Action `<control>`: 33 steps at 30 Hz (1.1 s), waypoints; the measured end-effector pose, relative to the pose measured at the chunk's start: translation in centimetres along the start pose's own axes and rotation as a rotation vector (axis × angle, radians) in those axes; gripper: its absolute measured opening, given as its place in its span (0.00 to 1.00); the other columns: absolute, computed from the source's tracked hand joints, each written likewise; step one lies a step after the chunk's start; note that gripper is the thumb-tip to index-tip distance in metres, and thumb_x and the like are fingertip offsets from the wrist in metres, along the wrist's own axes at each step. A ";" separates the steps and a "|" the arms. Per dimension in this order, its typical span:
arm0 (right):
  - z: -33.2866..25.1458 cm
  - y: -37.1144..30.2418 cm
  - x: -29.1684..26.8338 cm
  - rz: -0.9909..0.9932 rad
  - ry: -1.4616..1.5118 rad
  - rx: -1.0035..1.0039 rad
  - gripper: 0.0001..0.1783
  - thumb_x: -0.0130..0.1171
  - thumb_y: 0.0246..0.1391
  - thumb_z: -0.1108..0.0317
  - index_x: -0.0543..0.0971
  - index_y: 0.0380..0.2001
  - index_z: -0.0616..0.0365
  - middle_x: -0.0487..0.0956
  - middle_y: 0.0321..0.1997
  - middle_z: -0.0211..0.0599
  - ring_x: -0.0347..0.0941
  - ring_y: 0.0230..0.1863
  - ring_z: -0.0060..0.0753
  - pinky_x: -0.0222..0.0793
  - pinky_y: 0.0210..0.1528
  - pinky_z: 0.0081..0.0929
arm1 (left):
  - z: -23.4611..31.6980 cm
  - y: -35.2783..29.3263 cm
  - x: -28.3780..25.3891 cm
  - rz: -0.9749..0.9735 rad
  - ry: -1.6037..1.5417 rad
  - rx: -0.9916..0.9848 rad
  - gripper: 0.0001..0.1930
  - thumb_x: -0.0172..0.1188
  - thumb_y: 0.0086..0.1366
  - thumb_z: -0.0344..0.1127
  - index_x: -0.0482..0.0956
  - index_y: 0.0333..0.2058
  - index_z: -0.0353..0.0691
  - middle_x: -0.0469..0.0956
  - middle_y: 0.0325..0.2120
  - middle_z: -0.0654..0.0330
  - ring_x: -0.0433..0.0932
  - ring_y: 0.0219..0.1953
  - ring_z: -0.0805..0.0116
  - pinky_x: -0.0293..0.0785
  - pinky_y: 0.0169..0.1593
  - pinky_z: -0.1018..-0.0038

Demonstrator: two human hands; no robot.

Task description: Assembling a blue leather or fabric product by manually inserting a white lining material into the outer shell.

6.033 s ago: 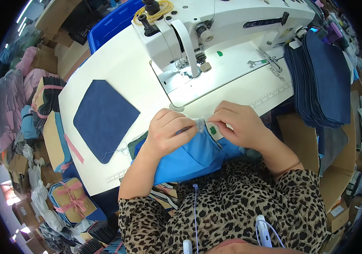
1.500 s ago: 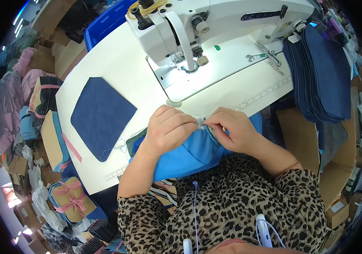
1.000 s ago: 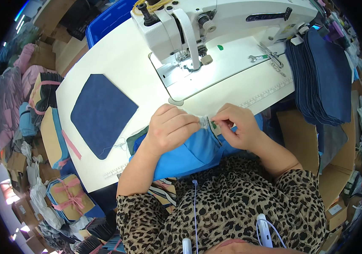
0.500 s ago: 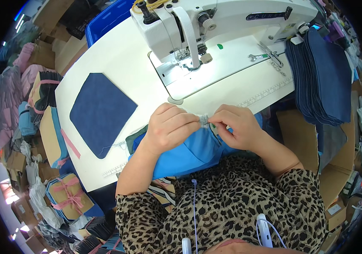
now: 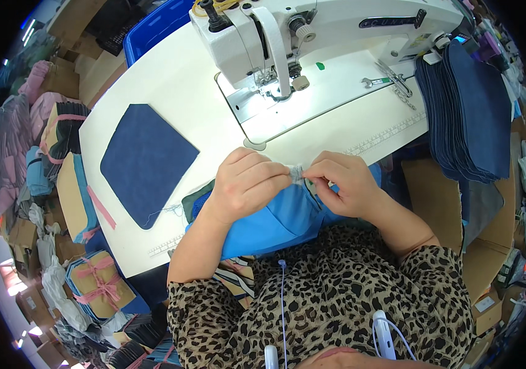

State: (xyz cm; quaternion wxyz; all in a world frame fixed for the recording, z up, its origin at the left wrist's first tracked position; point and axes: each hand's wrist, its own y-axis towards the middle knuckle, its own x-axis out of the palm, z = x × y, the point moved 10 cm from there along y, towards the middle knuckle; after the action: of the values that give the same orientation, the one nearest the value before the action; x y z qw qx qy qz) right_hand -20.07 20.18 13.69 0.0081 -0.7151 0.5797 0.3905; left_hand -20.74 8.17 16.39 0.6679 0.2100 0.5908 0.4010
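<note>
Between my two hands is a small grey, knobbly piece of fabric or trim (image 5: pixel 297 173); its exact kind is hard to make out. My left hand (image 5: pixel 247 184) pinches its left end with thumb and fingers. On the other end, the fingertips of my right hand (image 5: pixel 343 181) are closed in a pinch. Beneath both hands, bright blue fabric (image 5: pixel 269 229) lies across my lap at the table edge, with darker blue and green pieces at its left. A dark blue cut panel (image 5: pixel 146 163) rests flat on the table to the left.
A white sewing machine (image 5: pixel 244 55) stands beyond my hands on a white table (image 5: pixel 170 74). Wrench and scissors (image 5: pixel 395 80) lie at its right. Stacked dark blue panels (image 5: pixel 466 117) hang over the right edge, above an open cardboard box (image 5: pixel 432 197). Tied bundles (image 5: pixel 100 283) sit at left.
Hardly anything differs. My left hand has shifted very slightly upward, and both hands keep their pinch on the grey piece.
</note>
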 end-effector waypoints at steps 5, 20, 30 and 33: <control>0.6 -0.2 0.6 -0.012 0.119 0.048 0.08 0.56 0.48 0.81 0.76 0.32 0.57 0.75 0.26 0.32 0.71 0.20 0.28 0.66 0.22 0.24 | 0.1 0.1 0.2 -0.012 -0.014 -0.007 0.07 0.63 0.42 0.29 0.79 0.25 0.44 0.79 0.28 0.67 0.75 0.26 0.74 0.67 0.31 0.77; 4.4 -1.4 1.7 -0.083 0.599 0.449 0.14 0.52 0.54 0.84 0.73 0.44 0.63 0.70 0.33 0.29 0.65 0.30 0.13 0.63 0.32 0.12 | 0.2 -0.2 0.0 -0.004 -0.014 0.014 0.08 0.61 0.43 0.29 0.79 0.26 0.43 0.79 0.29 0.66 0.76 0.27 0.73 0.68 0.31 0.77; 7.7 -2.1 2.7 0.157 1.214 0.530 0.04 0.53 0.60 0.75 0.76 0.37 0.59 0.71 0.27 0.27 0.61 0.20 0.14 0.57 0.22 0.14 | -0.3 -0.1 -0.1 0.014 -0.049 -0.026 0.08 0.63 0.42 0.28 0.79 0.26 0.44 0.80 0.28 0.67 0.76 0.26 0.72 0.67 0.30 0.76; 9.3 -2.0 -0.3 0.366 1.622 0.410 0.05 0.50 0.62 0.73 0.75 0.34 0.61 0.72 0.27 0.28 0.61 0.17 0.15 0.56 0.19 0.15 | -0.9 -0.2 -0.2 0.044 -0.075 -0.066 0.09 0.64 0.41 0.27 0.78 0.25 0.44 0.80 0.28 0.67 0.76 0.26 0.72 0.68 0.30 0.76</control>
State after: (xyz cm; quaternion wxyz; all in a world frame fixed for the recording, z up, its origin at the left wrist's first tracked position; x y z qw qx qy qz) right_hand -23.53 25.39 6.56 -0.3434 -0.6529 0.5716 -0.3593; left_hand -21.53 7.75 16.22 0.6872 0.2156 0.5469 0.4268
